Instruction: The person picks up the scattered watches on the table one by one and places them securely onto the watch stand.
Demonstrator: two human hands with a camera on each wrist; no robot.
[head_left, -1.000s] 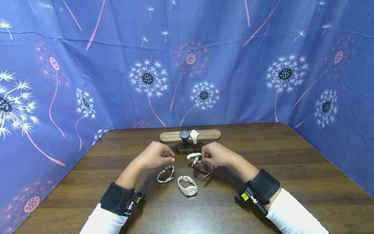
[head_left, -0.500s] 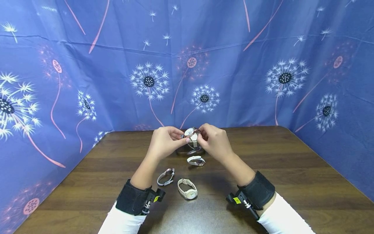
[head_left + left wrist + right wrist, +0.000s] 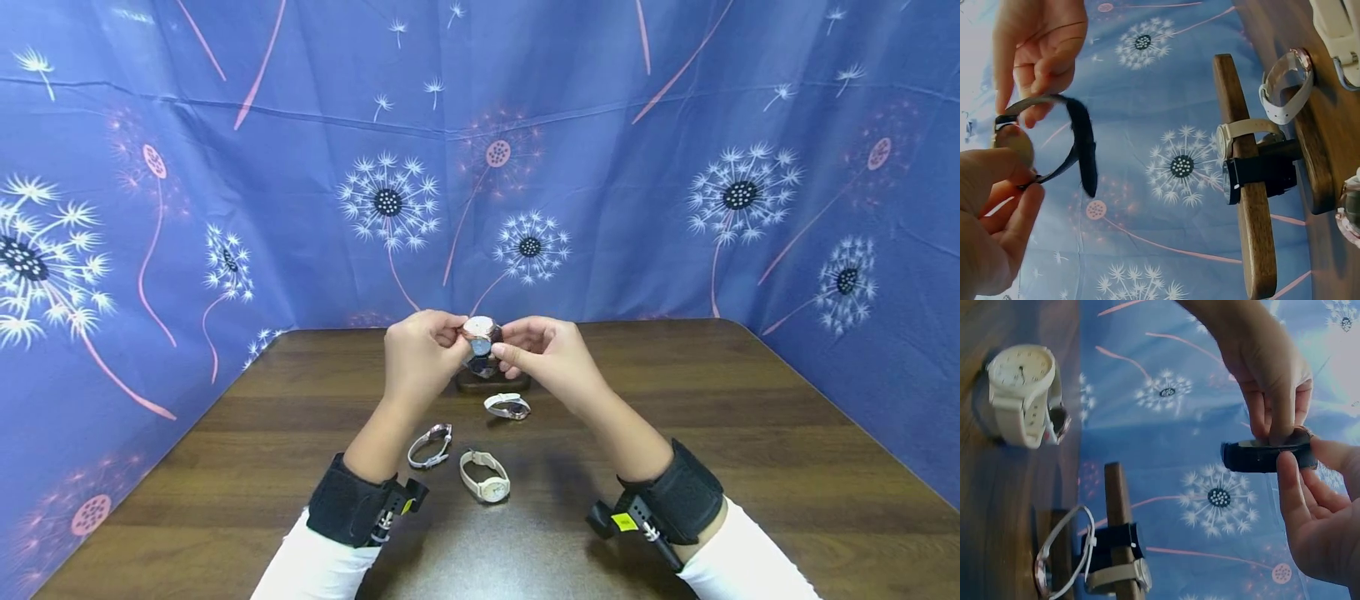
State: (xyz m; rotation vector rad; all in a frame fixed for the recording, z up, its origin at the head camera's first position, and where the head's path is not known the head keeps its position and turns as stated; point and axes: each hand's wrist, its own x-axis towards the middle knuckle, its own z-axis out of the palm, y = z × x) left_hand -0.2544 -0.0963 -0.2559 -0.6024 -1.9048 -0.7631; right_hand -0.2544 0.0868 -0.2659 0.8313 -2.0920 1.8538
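Note:
Both hands hold a wristwatch [image 3: 480, 327] with a pale dial, rose-gold case and dark strap, raised in front of the watch stand. My left hand [image 3: 422, 354] pinches the case at its left side. From the right, my right hand [image 3: 551, 354] pinches the strap close to the case. The dark strap [image 3: 1085, 150] hangs in a loop in the left wrist view. Behind the hands, the stand's wooden bar [image 3: 1254, 231] carries a black watch [image 3: 1260, 178] and a cream watch [image 3: 1244, 130]; the hands mostly hide it in the head view.
Three watches lie on the brown table [image 3: 675, 400]: a white-strapped one [image 3: 507, 407] before the stand base [image 3: 492, 383], another light-strapped one [image 3: 430, 446] at left, and a cream one [image 3: 492, 489] nearest. A blue dandelion-print cloth [image 3: 600, 167] hangs behind.
The dark-strapped watch has gone from the table, in my right hand, up to the stand. My left hand has moved up and right and now grips it too.

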